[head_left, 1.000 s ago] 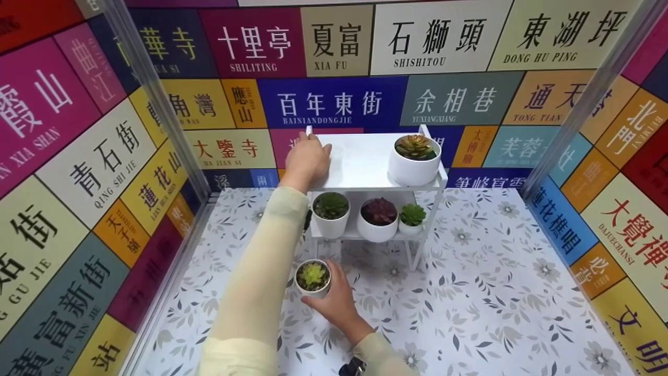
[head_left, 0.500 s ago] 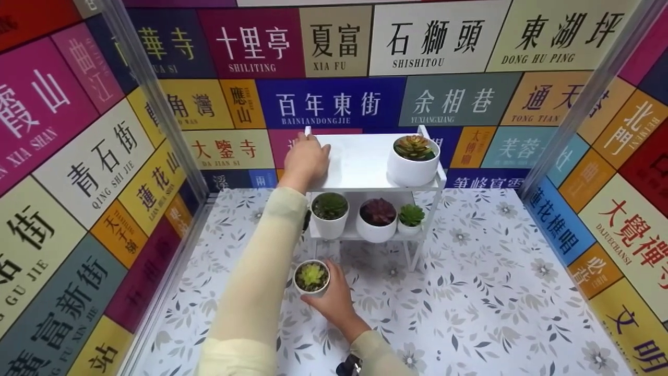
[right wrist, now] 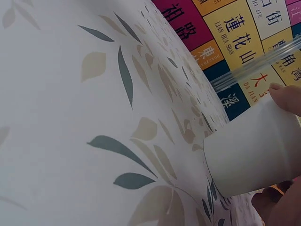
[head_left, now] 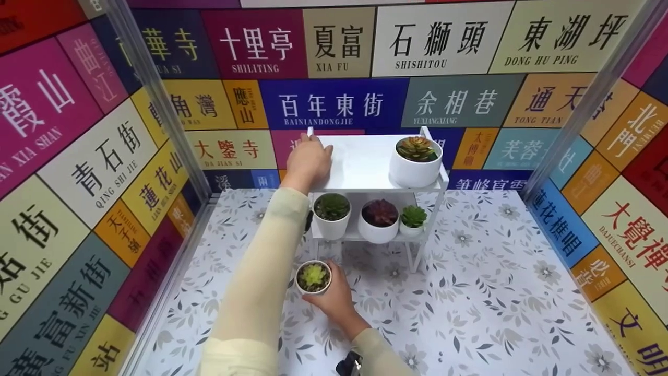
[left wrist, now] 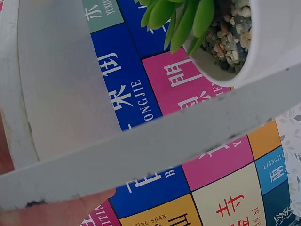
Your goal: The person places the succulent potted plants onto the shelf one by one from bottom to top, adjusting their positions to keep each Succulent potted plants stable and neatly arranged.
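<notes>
My left hand (head_left: 309, 159) grips the left side of a white two-tier shelf rack (head_left: 357, 164) at its top. In the left wrist view a fingertip (left wrist: 89, 201) shows behind the rack's white rail (left wrist: 155, 146). Below and in front of the rack, my right hand (head_left: 339, 298) holds a small white pot with a yellow-green succulent (head_left: 313, 277), thumb on the near side and fingers round the right. The right wrist view shows the white pot (right wrist: 254, 146) from the side, its base close to the floral cloth, between thumb and fingers.
A wide white pot with an orange-green succulent (head_left: 416, 162) stands at the top shelf's right end. On the lower tier stand a dark green succulent (head_left: 332, 216), a dark red one (head_left: 379, 222) and a small green one (head_left: 413, 219). Sign-printed walls (head_left: 334, 104) surround the floral cloth (head_left: 496, 303).
</notes>
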Action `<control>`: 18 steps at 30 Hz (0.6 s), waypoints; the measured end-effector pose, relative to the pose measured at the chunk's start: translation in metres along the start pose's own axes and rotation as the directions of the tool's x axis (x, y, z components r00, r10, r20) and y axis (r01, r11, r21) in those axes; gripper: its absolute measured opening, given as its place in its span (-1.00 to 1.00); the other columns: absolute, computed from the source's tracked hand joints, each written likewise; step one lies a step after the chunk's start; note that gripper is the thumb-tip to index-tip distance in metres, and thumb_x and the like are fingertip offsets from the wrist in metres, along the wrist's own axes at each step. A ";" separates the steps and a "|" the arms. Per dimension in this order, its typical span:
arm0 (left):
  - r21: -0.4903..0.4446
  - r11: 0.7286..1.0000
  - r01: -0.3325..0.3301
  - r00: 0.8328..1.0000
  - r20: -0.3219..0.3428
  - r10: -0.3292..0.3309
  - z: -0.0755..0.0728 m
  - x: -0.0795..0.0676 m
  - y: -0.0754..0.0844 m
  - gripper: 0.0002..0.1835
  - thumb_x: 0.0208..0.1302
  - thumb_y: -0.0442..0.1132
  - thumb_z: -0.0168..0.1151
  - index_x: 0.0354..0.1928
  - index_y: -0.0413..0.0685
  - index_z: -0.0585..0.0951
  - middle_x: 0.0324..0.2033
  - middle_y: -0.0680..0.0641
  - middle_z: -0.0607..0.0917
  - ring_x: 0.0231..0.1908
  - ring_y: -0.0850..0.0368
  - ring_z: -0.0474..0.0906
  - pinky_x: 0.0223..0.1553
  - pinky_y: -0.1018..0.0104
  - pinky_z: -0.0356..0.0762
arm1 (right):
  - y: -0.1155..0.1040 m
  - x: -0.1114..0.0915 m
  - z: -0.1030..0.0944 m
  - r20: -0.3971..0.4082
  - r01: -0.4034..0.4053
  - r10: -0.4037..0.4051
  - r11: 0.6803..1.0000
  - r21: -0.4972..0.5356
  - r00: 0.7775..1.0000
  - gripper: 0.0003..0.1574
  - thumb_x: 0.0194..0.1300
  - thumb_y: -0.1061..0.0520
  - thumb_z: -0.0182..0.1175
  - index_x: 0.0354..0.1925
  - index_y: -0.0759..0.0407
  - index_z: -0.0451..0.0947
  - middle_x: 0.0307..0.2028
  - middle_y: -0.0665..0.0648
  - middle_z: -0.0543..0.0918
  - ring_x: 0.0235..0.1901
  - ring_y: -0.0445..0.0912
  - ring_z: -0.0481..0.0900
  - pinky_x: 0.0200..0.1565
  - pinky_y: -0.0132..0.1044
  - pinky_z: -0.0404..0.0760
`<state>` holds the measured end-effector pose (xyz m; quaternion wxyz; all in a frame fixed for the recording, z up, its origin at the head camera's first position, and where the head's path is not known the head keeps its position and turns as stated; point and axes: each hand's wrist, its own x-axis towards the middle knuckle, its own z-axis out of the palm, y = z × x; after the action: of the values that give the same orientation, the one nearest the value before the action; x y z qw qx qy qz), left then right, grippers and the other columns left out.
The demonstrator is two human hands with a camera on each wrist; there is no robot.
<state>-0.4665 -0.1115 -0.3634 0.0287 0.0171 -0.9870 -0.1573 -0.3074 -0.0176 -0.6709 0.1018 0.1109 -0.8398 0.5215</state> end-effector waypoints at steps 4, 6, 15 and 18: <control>0.002 1.000 0.004 1.000 0.004 -0.004 0.001 0.001 0.001 -0.18 0.73 0.16 -0.27 0.65 -0.39 0.06 0.67 -0.39 0.05 0.67 -0.28 0.06 0.69 -0.07 0.09 | 0.001 0.003 -0.002 0.023 -0.022 0.022 1.000 0.006 0.999 0.46 -0.28 0.03 0.79 0.50 0.39 0.28 0.31 0.39 0.55 0.30 0.29 0.55 0.36 0.25 0.56; 0.003 1.000 0.005 1.000 -0.001 -0.005 0.001 0.001 0.001 -0.19 0.73 0.16 -0.25 0.65 -0.40 0.08 0.67 -0.39 0.06 0.66 -0.28 0.07 0.68 -0.07 0.11 | 0.002 0.003 -0.002 0.034 -0.030 0.029 0.999 0.019 0.999 0.48 -0.29 0.03 0.79 0.52 0.38 0.27 0.33 0.38 0.54 0.32 0.28 0.55 0.38 0.24 0.54; 0.014 1.000 0.005 1.000 -0.008 -0.005 0.002 0.000 0.000 -0.19 0.73 0.15 -0.25 0.65 -0.40 0.08 0.66 -0.39 0.08 0.66 -0.27 0.11 0.67 -0.07 0.14 | 0.010 0.003 0.002 0.062 -0.043 0.038 0.996 0.081 0.997 0.53 -0.30 0.09 0.79 0.57 0.32 0.22 0.42 0.32 0.51 0.39 0.25 0.51 0.44 0.23 0.48; 0.006 1.000 0.005 1.000 -0.013 -0.005 0.001 0.000 0.001 -0.19 0.73 0.15 -0.23 0.65 -0.39 0.09 0.66 -0.40 0.07 0.65 -0.28 0.10 0.67 -0.08 0.15 | 0.012 0.004 0.003 0.065 -0.050 0.044 0.994 0.096 0.997 0.53 -0.30 0.10 0.79 0.57 0.29 0.22 0.43 0.31 0.52 0.40 0.24 0.52 0.45 0.22 0.48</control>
<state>-0.4666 -0.1102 -0.3645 0.0346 0.0208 -0.9872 -0.1544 -0.3145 -0.0151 -0.6815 0.0575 0.1122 -0.8187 0.5603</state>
